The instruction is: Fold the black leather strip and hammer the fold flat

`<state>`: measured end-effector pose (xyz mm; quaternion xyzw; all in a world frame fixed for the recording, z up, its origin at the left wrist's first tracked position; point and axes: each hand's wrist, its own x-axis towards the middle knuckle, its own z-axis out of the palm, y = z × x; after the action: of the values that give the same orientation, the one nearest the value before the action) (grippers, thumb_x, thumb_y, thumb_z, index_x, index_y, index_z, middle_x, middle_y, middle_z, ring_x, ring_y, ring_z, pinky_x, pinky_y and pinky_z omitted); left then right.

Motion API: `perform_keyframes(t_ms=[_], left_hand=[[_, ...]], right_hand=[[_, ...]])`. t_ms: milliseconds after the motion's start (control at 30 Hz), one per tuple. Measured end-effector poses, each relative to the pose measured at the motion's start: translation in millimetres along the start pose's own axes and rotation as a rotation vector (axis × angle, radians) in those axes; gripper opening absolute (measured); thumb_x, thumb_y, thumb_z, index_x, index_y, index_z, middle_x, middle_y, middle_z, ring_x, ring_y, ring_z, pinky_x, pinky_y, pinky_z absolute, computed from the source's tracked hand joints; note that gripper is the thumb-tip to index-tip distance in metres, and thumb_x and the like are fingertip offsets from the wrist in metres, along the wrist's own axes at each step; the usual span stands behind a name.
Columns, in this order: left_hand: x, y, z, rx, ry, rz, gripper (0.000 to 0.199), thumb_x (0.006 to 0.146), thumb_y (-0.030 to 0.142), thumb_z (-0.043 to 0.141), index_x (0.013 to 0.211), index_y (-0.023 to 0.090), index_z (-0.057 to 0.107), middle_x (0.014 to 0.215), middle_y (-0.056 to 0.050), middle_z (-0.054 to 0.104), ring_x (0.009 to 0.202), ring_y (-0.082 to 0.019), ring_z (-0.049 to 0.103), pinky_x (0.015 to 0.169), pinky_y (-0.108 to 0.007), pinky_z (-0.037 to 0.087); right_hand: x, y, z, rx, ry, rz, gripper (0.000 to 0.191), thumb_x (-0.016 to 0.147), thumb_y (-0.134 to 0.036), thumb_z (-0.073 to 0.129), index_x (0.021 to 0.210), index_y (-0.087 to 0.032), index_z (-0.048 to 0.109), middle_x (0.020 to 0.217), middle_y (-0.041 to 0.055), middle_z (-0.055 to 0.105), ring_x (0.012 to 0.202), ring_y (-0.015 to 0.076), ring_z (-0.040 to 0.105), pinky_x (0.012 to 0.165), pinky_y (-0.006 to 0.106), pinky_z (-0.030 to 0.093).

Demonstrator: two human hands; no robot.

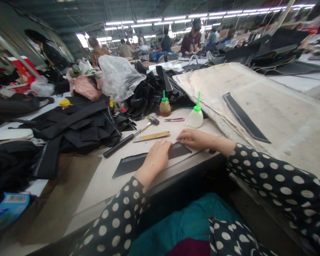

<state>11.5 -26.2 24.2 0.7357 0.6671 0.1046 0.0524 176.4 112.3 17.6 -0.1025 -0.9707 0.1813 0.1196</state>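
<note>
A black strip of leather-like material [132, 164] lies slanted across the near part of the table. My left hand [156, 157] rests over its middle, fingers bent together onto the far edge; their tips are hidden. At the strip's right end, my right hand [194, 138] is closed with its fingers at the upper edge. Just beyond the hands lie a yellowish flat stick [152, 136], a hammer [130, 138] with a black handle and small pink-handled snips [174, 120]. Two squeeze bottles with green nozzles stand behind, one brownish [164, 108], one whitish [195, 117].
Heaped black strips [77, 124] cover the left side, with a clear plastic bag [120, 76] behind. To the right, a stained pale board [290, 117] carries another black strip [245, 117]. Brown paper [61, 192] hangs at the front left. Several people work farther back.
</note>
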Motion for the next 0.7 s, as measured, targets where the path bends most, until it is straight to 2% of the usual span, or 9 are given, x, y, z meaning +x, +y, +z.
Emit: perform_keyframes(t_ms=[367,533,700], left_hand=[[0.1,0.6,-1.0,0.027,-0.017,-0.020,0.034,0.084,0.008,0.035,0.108,0.022,0.055,0.103,-0.005,0.056,0.101,-0.017,0.050,0.089,-0.030,0.041],[0.3,3.0,-4.5,0.103,-0.034,0.015,0.030,0.085,0.009,0.035,0.102,0.022,0.057,0.098,-0.005,0.056,0.094,-0.018,0.050,0.085,-0.031,0.043],[-1.0,11.1,-7.8,0.214,-0.077,0.042,0.026,0.086,0.008,0.035,0.096,0.019,0.055,0.096,-0.006,0.055,0.091,-0.020,0.049,0.076,-0.031,0.046]], right_hand=[[11.5,-7.9,-8.3,-0.129,-0.105,-0.028,0.015,0.084,-0.014,0.050,0.089,-0.015,0.065,0.086,0.0068,0.059,0.081,0.0172,0.055,0.076,0.029,0.042],[13.5,-18.0,-13.2,-0.329,-0.160,-0.118,0.015,0.083,-0.009,0.048,0.083,-0.013,0.063,0.082,0.0073,0.058,0.079,0.0183,0.051,0.072,0.029,0.040],[11.0,-28.2,-8.9,-0.535,-0.209,-0.206,0.014,0.084,-0.008,0.048,0.081,-0.012,0.061,0.081,0.0087,0.057,0.079,0.0201,0.048,0.066,0.030,0.037]])
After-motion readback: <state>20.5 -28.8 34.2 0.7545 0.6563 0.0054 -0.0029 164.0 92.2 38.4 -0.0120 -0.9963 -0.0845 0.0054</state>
